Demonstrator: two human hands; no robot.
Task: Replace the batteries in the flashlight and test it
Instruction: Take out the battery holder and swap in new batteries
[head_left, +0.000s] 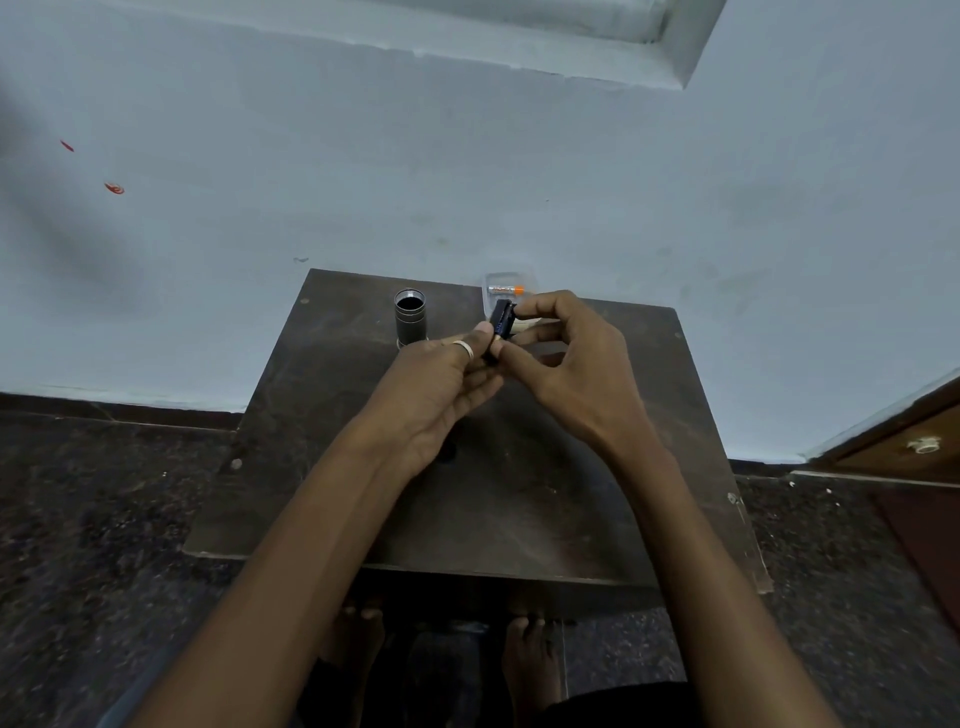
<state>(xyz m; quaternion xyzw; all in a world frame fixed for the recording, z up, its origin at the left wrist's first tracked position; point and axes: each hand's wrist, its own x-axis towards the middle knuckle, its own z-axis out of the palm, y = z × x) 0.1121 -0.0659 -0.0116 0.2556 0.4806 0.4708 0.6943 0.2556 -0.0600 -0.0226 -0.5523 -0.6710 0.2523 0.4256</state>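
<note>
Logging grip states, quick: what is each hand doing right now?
Left hand: holds the battery holder from the side.
Right hand: pinches the same holder between thumb and fingers.

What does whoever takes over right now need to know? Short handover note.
Left hand: pinches the near end of the small black plastic battery holder.
Right hand: pinches its far end.
Dark grey metal flashlight tube: upright, open end up, on the dark wooden table, left of the hands.
Clear plastic pack with an orange-tipped battery: at the table's far edge.
Done: flashlight opened, holder out.
To do: swap batteries, refit holder, close, test. What the holder contains cannot be seen.
</note>
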